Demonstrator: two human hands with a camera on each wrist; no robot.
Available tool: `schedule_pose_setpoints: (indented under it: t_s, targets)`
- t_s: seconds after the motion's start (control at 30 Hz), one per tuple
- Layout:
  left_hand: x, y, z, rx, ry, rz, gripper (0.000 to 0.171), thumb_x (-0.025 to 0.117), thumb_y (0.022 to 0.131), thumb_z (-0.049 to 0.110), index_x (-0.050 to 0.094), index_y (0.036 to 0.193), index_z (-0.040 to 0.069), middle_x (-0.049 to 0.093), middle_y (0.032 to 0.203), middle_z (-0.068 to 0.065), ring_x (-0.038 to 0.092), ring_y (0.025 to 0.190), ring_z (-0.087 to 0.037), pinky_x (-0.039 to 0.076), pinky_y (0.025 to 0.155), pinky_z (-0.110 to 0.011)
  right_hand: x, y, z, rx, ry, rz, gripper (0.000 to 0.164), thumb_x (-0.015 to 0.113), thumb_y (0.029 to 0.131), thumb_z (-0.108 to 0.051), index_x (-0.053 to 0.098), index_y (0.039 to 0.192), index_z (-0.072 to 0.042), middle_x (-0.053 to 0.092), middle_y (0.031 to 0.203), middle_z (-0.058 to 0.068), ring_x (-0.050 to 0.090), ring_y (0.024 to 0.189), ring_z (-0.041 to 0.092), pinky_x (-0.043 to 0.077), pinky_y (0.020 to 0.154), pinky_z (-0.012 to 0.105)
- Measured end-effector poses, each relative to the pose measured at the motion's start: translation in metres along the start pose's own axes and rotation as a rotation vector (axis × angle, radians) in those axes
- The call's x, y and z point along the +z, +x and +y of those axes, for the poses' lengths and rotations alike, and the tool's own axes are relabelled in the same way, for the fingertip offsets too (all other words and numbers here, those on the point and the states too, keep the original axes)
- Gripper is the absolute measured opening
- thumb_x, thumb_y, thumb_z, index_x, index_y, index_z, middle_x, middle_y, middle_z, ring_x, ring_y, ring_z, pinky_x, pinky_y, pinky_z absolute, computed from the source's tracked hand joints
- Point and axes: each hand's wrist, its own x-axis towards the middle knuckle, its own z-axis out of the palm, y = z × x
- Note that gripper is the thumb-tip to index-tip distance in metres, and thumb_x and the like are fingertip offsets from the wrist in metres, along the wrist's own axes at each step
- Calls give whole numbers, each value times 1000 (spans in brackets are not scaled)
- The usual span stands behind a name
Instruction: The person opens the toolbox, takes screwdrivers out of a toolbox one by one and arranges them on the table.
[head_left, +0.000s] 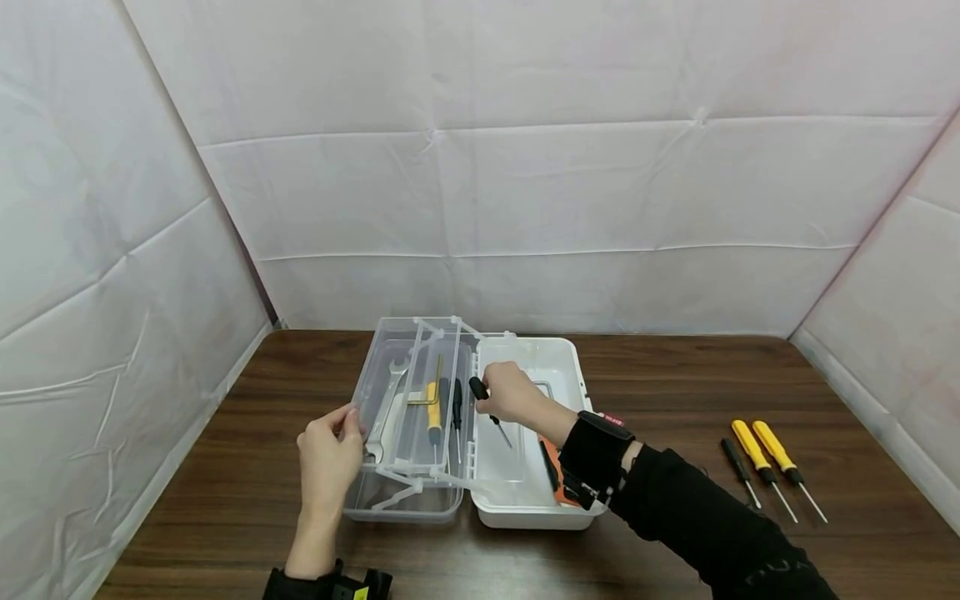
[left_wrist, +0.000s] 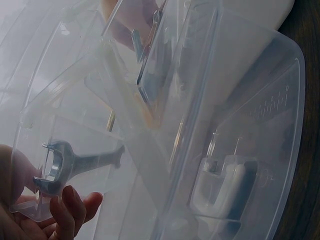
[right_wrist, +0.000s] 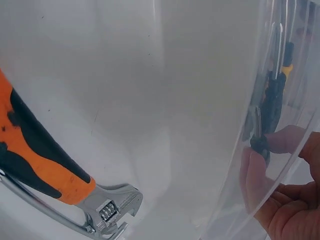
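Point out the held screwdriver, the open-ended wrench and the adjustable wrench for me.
Held screwdriver (head_left: 477, 387), head view: black handle's end.
Open-ended wrench (head_left: 387, 410), head view: shaft.
Adjustable wrench (right_wrist: 55, 173), right wrist view: handle's orange part.

1. Left hand (head_left: 330, 454): pinches edge of transparent upper tray (head_left: 386, 343); tray walls block rightward travel. Bare tabletop (head_left: 247, 508) to its left, passable.
2. Between hands: tray dividers, plus pale link arms (head_left: 397, 497) nearer the wearer. Low crossing obstructed.
3. Right hand (head_left: 513, 392): above white box (head_left: 536, 522); headroom overhead, tray wall just left.
4. Below right wrist: orange-handled wrench (right_wrist: 60, 175) on box floor.
5. Well right of right hand: three screwdrivers (head_left: 752, 444); sleeve crosses wood before them.
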Motion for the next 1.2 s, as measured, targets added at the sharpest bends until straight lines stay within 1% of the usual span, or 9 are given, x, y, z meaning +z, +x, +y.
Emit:
schedule_pose_setpoints:
  t_s: [0.1,0.3,0.4,0.53,0.7,0.87,0.97,1.1,1.2]
  targets:
    - [0,0,0,-1,2,0,25,49,86,8,64,101,-6,66,73,-14,61,81,-31,43,72,-44,-3,-2,1,-2,40,19,10,66,75,-10,60,73,-3,54,61,2,43,47,10,33,45,21]
    - [0,0,-1,7,-4,4,25,49,86,7,64,101,-6,66,73,-15,61,78,-30,43,70,-44,-21,-11,2,-24,135,62,14,63,75,-7,59,86,1,58,64,4,52,51,12,40,48,23]
    - [0,0,-1,11,-4,4,25,49,86,7,64,101,-7,66,73,-15,61,77,-30,44,69,-44,-34,-18,7,-48,156,98,18,62,75,-6,59,90,3,59,63,4,54,52,12,41,49,23]
    - [0,0,-1,7,-5,0,25,49,86,7,63,101,-7,66,73,-15,61,79,-30,43,70,-44,-50,-30,19,-34,149,138,25,62,77,-8,57,98,6,60,68,6,56,56,13,43,50,24]
    - [-1,0,-1,-3,-6,-7,26,48,86,7,63,102,-7,66,73,-15,61,81,-31,43,72,-44,-65,-46,43,-8,102,224,29,59,79,-6,55,104,8,60,71,9,54,58,15,43,51,27]
    - [-1,1,0,-6,-7,-11,26,48,87,7,63,102,-7,66,73,-15,61,81,-32,43,73,-44,-72,-62,75,10,36,303,27,61,78,-6,58,100,9,55,67,6,48,56,15,39,52,29]
    - [-1,1,0,-10,-8,-13,26,48,87,8,63,102,-7,66,73,-15,61,81,-31,43,73,-44,-73,-74,96,58,37,291,28,62,79,-7,57,101,9,57,70,8,52,59,16,42,53,30]
    - [-1,0,0,-14,-8,-16,26,48,87,8,63,102,-7,66,73,-15,61,80,-31,43,72,-44,-69,-91,126,132,54,253,31,61,80,-6,55,104,12,61,81,17,59,68,23,47,58,34]
    - [-1,0,0,-12,-8,-18,26,48,87,8,63,102,-7,66,74,-15,61,79,-30,43,71,-43,-65,-103,147,191,45,237,33,62,79,-6,53,104,14,62,83,22,60,71,28,48,60,37]
